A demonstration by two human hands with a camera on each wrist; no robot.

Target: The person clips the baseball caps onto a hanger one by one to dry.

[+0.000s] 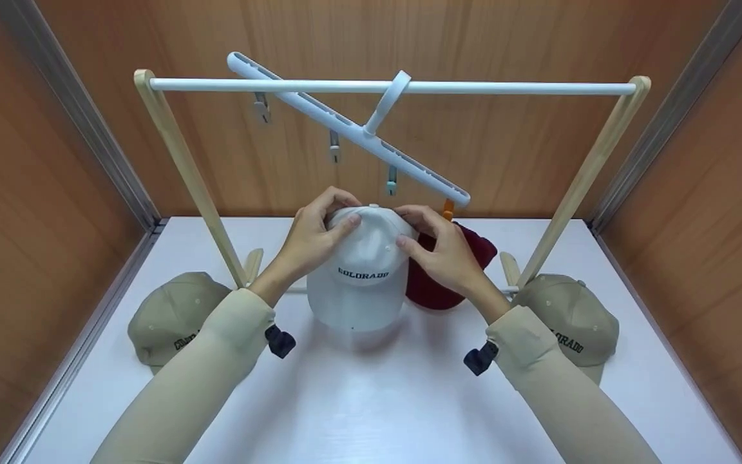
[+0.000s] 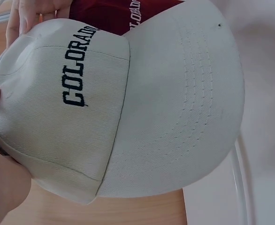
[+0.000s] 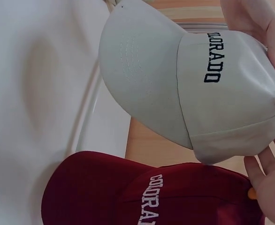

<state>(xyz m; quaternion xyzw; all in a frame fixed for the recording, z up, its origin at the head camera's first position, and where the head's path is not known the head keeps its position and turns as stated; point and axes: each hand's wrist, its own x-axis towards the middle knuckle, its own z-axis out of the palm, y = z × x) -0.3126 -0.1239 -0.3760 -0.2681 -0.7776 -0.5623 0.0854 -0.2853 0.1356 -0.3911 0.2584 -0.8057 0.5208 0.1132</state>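
Between my two hands hangs a white cap [image 1: 361, 248] with dark COLORADO lettering, its brim pointing down. My left hand [image 1: 314, 231] grips the crown's left side, thumb in front and fingers behind the top. On the other side my right hand [image 1: 440, 248] pinches the crown's right edge with thumb and fingers. Just above the cap is a white hanger [image 1: 339, 122] with several small clips; a clip [image 1: 391, 187] is close to the crown. A dark red cap [image 1: 432, 283] hangs from an orange clip [image 1: 448, 209] at the hanger's near end, partly behind my right hand.
The hanger hooks over a white rail [image 1: 519, 87] on wooden legs [image 1: 194, 174]. One olive cap [image 1: 178, 316] lies on the white table [image 1: 358, 412] at the left, another olive cap [image 1: 570, 319] at the right. Wood-grain panels [image 1: 538, 38] enclose the back and sides.
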